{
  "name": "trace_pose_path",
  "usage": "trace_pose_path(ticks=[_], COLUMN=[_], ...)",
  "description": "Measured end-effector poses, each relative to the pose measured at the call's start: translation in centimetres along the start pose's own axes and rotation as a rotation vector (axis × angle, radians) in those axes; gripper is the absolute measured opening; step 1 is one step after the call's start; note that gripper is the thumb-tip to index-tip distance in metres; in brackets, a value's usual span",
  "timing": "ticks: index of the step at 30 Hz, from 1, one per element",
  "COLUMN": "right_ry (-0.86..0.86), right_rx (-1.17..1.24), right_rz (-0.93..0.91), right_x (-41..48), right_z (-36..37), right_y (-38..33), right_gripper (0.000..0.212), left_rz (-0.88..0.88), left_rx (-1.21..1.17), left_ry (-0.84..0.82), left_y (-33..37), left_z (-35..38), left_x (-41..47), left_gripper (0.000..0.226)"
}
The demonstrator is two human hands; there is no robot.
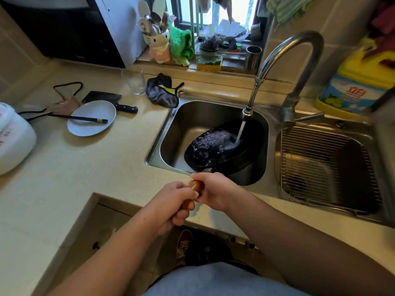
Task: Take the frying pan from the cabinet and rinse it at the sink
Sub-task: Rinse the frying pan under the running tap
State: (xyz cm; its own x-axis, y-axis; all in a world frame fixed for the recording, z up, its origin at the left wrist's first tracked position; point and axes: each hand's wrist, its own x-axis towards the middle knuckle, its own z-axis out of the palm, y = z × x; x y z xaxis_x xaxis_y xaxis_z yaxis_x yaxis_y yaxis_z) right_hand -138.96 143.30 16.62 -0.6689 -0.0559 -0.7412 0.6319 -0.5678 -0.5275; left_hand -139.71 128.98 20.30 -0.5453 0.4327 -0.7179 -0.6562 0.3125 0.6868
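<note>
A black frying pan (215, 146) lies tilted inside the left sink basin (181, 124), with water pooled and rippling in it. Its brown wooden handle (195, 188) reaches over the sink's front edge. My left hand (173, 205) grips the end of the handle, and my right hand (213, 191) grips it nearer the pan. Water streams from the spout of the curved steel faucet (248, 111) into the right side of the pan.
The right basin holds a wire rack (320, 159). A yellow detergent bottle (352, 82) stands behind it. On the counter to the left are a white plate with chopsticks (92, 117), a cleaver (111, 100), a glass (133, 81), a dark cloth (161, 91) and a white appliance (12, 137).
</note>
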Motion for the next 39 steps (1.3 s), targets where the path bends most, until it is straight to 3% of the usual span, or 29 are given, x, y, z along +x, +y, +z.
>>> trace_pose_path(ticks=[6, 19, 25, 32, 39], right_ry=[0.157, 0.301, 0.348, 0.186, 0.186], right_rx=[-0.085, -0.019, 0.056, 0.260, 0.258], right_rz=[-0.019, -0.027, -0.040, 0.050, -0.090], right_x=[1.2, 3.5, 5.0, 6.4, 6.0], right_z=[-0.1, -1.4, -1.8, -1.0, 0.2], right_y=[-0.3, -2.3, -3.7, -4.8, -6.0], right_gripper=[0.034, 0.032, 0.053, 0.032, 0.033], left_rz=[-0.106, -0.287, -0.319, -0.303, -0.327], left_rx=[-0.229, -0.506, -0.669, -0.870, -0.910], left_ry=[-0.119, -0.337, -0.407, -0.503, -0.605], left_y=[0.3, 3.3, 4.9, 5.0, 7.0], left_z=[-0.1, -0.1, 0.4, -0.6, -1.4], left_x=[1.5, 5.6, 7.5, 9.1, 10.0], left_gripper=[0.008, 0.024, 0.022, 0.028, 0.033])
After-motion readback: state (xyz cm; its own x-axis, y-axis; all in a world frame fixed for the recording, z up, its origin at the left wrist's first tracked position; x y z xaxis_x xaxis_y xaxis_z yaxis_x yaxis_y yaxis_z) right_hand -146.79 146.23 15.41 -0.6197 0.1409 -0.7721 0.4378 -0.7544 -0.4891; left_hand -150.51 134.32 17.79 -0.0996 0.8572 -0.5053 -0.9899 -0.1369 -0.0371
